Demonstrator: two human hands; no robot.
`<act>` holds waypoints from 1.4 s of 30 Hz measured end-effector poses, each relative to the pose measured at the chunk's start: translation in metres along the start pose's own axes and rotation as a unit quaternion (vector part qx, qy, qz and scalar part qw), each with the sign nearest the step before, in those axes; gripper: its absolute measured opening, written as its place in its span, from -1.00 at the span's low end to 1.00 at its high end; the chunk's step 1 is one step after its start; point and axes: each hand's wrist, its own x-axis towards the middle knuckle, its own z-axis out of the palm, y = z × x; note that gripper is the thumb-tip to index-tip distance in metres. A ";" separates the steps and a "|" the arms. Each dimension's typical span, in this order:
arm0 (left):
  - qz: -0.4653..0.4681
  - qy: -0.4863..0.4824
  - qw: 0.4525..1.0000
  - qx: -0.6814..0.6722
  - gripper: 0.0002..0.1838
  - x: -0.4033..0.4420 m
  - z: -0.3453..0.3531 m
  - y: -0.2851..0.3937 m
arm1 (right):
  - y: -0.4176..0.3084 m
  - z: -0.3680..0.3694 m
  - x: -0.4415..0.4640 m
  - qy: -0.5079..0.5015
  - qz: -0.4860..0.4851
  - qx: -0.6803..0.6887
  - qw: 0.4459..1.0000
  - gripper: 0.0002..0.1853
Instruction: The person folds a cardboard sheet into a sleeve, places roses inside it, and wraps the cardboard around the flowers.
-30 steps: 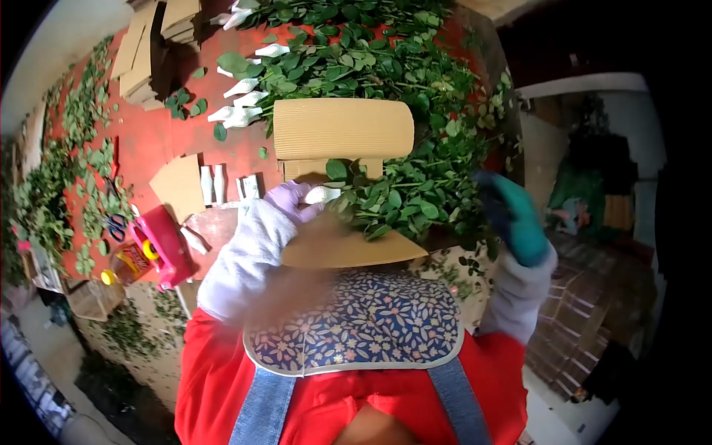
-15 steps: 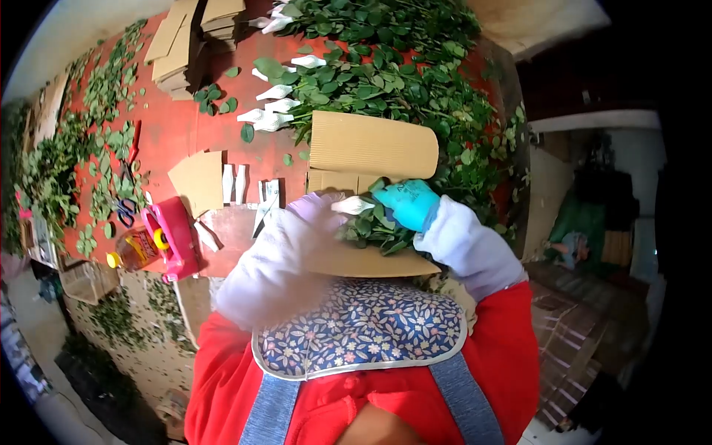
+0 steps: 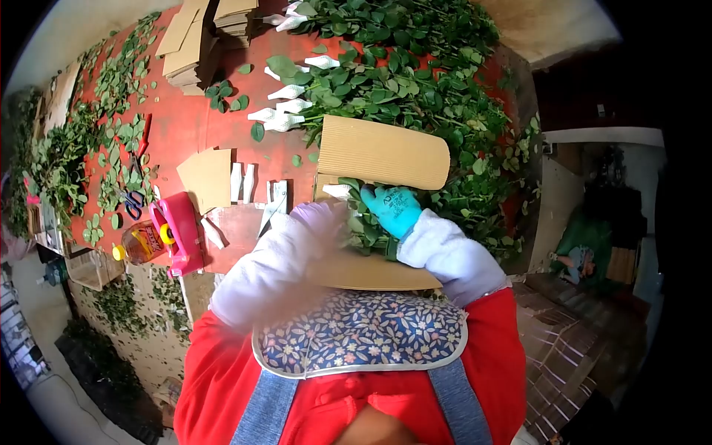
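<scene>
Step looks like stem positioning: right hand [image 3: 391, 209] curls over leafy stems [image 3: 368, 231] by the surface's [image 3: 178, 126] near edge, pinch unclear. Left hand [image 3: 317, 217] blurred, can't tell fingers. Next move likely needs steady stems.

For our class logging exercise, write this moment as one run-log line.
left hand: lavender glove, blurred | right hand: teal glove, touching leafy stems | white bud net: near both hands | corrugated cardboard: beyond hands

There is one curled sheet [image 3: 384, 152], one bottle [image 3: 141, 243] and one tape dispenser [image 3: 185, 236].
</scene>
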 end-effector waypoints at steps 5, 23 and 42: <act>0.060 0.057 0.996 -0.021 -0.63 -0.008 -0.025 0.010 | 0.002 0.001 -0.001 0.001 -0.019 0.000 1.000 -0.60; 0.162 0.132 0.978 -0.013 -0.66 0.004 0.007 -0.009 | 0.079 -0.169 -0.046 0.185 -0.023 0.160 0.969 -0.71; 0.124 0.143 0.982 -0.018 -0.72 0.002 -0.003 0.005 | 0.220 -0.171 0.051 0.324 0.128 0.581 0.736 -0.73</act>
